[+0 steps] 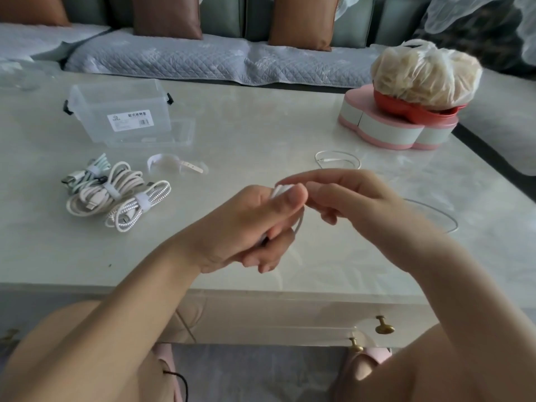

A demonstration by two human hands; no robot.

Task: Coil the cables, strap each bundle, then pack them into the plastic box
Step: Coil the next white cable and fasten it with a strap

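Head view. L hand [252,224] grips coiled white cable [299,223] over mid worktop [261,126]; R hand [348,198] pinches same cable, tail trailing right. 3 strapped bundles [116,198] at left. Clear box [124,111] behind them. Spare straps [177,165] between. Pink case [385,126] w/ bag [423,76] far right.

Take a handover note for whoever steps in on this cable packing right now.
Left hand grips the partly coiled white cable. Right hand pinches it at the top, and its loose end trails across the table.
Three strapped bundles lie left, in front of the plastic box, which holds no cables. A loose strap lies beside them.
Left to do: finish coiling, strap it, pack all four.
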